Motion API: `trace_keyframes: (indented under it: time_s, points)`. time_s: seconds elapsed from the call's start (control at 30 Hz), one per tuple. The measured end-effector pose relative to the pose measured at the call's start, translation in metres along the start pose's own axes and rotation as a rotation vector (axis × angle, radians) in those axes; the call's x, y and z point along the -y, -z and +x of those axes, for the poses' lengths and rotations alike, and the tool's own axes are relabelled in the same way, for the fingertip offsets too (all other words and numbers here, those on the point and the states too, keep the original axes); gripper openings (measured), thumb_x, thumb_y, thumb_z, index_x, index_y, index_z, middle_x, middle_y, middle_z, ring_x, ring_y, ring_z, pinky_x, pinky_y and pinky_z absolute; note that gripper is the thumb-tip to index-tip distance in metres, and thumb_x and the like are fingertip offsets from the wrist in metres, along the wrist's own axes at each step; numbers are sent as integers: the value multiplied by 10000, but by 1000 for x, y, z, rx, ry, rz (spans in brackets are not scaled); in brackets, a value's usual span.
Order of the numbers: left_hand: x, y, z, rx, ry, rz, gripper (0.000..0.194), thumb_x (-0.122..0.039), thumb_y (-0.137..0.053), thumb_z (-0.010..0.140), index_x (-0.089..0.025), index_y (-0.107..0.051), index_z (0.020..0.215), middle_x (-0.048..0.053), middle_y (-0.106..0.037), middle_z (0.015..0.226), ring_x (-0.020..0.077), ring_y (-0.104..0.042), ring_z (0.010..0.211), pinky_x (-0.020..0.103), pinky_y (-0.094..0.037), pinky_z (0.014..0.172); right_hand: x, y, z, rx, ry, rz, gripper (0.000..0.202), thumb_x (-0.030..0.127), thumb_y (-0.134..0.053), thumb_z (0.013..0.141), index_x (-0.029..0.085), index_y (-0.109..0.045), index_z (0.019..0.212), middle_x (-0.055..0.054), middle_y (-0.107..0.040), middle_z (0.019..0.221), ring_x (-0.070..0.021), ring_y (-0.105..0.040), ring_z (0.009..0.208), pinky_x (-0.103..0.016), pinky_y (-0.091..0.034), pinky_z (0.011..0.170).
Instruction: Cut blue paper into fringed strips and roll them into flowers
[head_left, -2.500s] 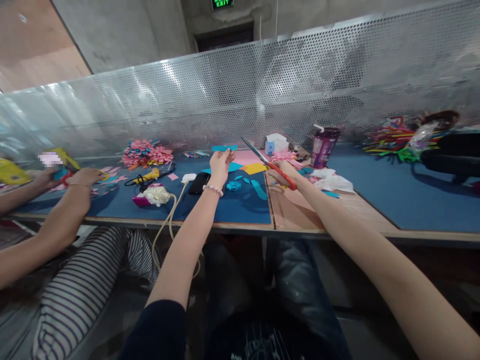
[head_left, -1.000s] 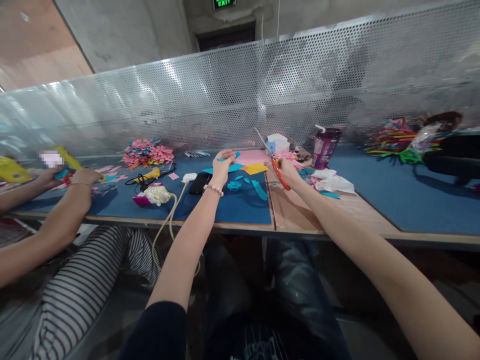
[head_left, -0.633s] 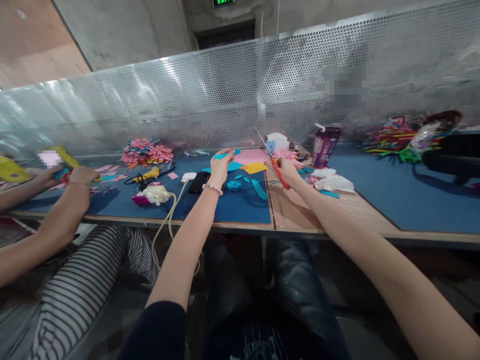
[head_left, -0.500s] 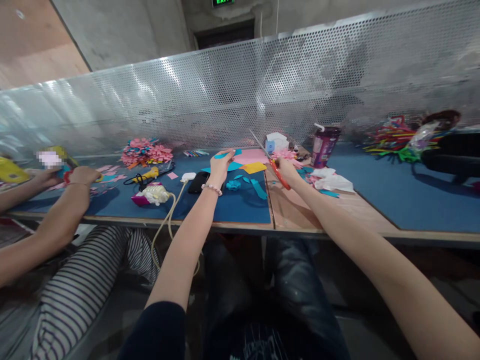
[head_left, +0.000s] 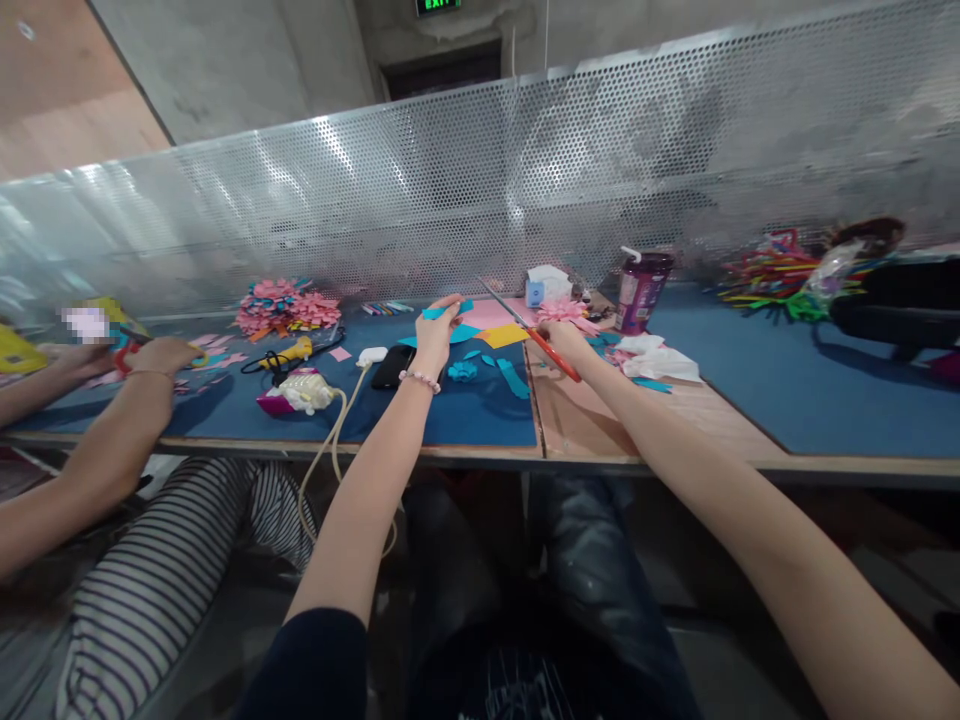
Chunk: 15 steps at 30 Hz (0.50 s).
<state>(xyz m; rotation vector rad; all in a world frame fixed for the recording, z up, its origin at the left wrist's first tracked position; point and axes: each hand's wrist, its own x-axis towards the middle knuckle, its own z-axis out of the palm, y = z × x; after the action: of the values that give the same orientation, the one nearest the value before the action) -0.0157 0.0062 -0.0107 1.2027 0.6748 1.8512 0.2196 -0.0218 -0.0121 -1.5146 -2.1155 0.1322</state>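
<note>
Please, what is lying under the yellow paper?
The yellow paper appears to overlap the pink sheet; the blue mat shows along its near edge. What it fully covers cannot be seen.

craft workshop | shared worktable | paper scraps | scissors | EXIT sign

Dark navy short sleeve, plain straight hem, left forearm bare below it. Beaded bracelet on that wrist, small round pinkish and pale beads. Right forearm bare. Shirt front near-black, thin white line print. Jeans dark blue, right thigh faded, pale specks.
</note>
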Motion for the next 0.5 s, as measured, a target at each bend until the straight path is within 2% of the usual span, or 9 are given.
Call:
trace_keyframes:
  time_s: [0.2, 0.4, 0.5]
  points:
    - [2, 3, -4, 52, 24, 131, 287, -285, -753, 700, -216, -720, 977, 82, -721, 966, 160, -667, 755, 267, -476, 626, 0, 2, -2, -10, 22, -129, 314, 371, -548, 843, 96, -686, 907, -163, -711, 907, -253, -657, 861, -264, -423, 715]
    - [7, 1, -4, 90, 39, 123, 350, -214, -770, 644, -194, -707, 988, 81, -721, 950, 179, -679, 844, 275, -496, 703, -2, 3, -1, -7, -15, -176, 362, 410, -498, 883, 110, -684, 963, -173, -708, 964, -248, -660, 899, -254, -425, 729]
    - [7, 1, -5, 99, 53, 133, 390, -190, -780, 617, -177, -700, 998, 75, -720, 875, 173, -682, 809, 271, -494, 703, -2, 4, 0, -3, -28, -170, 380, 426, -494, 890, 105, -687, 952, -179, -707, 963, -259, -663, 892, -268, -435, 732]
